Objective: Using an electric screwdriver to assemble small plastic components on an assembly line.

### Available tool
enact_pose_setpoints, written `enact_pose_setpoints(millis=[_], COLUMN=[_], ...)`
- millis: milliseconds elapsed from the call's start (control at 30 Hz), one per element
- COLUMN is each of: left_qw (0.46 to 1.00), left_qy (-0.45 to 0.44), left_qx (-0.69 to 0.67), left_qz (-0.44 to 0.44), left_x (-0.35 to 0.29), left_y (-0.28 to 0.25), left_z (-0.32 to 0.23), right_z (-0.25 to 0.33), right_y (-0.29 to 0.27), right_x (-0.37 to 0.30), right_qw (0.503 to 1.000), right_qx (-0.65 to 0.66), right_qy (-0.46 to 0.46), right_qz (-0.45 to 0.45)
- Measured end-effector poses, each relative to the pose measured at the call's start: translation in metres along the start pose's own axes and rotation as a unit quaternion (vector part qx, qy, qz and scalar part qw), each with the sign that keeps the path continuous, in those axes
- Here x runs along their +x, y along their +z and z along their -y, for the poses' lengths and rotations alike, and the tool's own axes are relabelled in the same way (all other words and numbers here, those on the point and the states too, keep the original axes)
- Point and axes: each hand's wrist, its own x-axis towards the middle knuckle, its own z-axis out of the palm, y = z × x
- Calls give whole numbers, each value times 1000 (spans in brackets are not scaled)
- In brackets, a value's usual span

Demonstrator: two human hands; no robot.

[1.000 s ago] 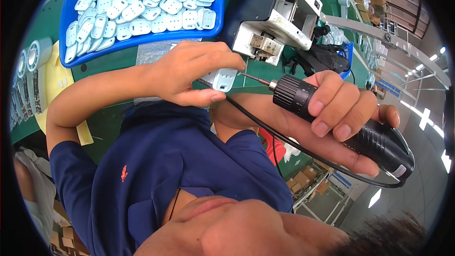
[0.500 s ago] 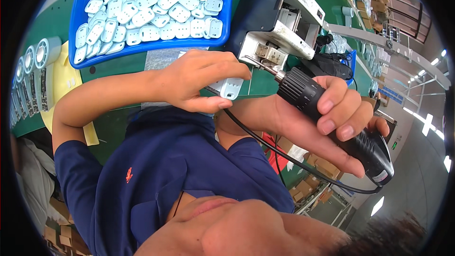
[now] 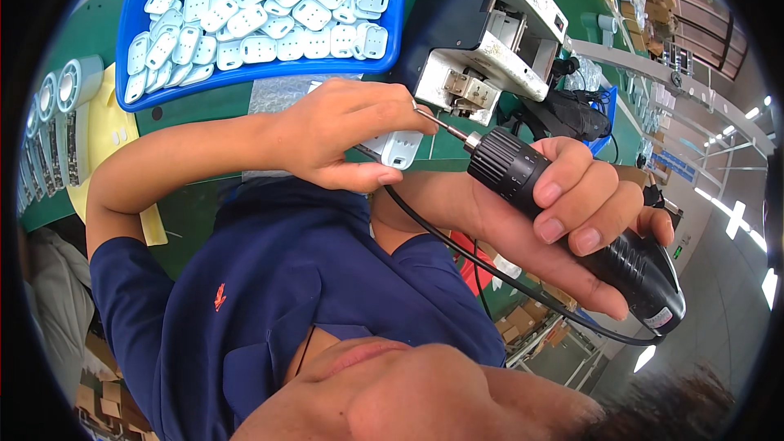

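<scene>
My left hand (image 3: 351,132) grips a white plastic housing (image 3: 400,151) between thumb and fingers, and the hand covers much of it. Small holes show on the housing's uncovered end. In my right hand (image 3: 584,196) is a black electric screwdriver (image 3: 510,167), its fingers wrapped round the body. The metal bit points up and left, its tip by my left index fingertip. Whether the bit touches the housing cannot be made out. A black cable (image 3: 457,237) runs below my left hand to the screwdriver's rear end.
A blue tray (image 3: 398,0) full of pale plastic covers (image 3: 278,0) stands at the far left. Right of it is a black and silver boxy machine (image 3: 457,12), probably a screw feeder. Curved white parts with round ends (image 3: 77,86) and a yellow sheet (image 3: 102,143) lie at left on the green table (image 3: 192,118).
The screwdriver bit has moved left, away from the machine's front, to my left fingertips. My left hand still holds the housing in nearly the same place.
</scene>
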Motion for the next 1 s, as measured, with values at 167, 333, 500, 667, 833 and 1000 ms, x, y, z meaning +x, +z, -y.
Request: enact_pose_setpoints(millis=[167, 333, 500, 667, 833, 1000], left_qw=[1000, 1000, 1000, 1000, 1000, 1000], left_qy=[5, 10, 14, 6, 16, 8], left_qx=[-4, -2, 1, -2, 1, 2], left_qz=[-1, -11, -17, -11, -19, -10], left_x=[3, 1, 0, 1, 3, 2], left_y=[1, 2, 2, 1, 1, 0], left_z=[-1, 0, 0, -1, -1, -2], right_z=[3, 3, 5, 13, 9, 4], right_y=[0, 0, 0, -2, -3, -3], right_x=[2, 2, 2, 1, 1, 1], right_qw=[1000, 1000, 1000, 997, 994, 993], right_qx=[1, 20, 23, 71, 90, 91], right_qy=[6, -3, -3, 24, 50, 65], right_qz=[13, 1, -7, -11, -31, -42])
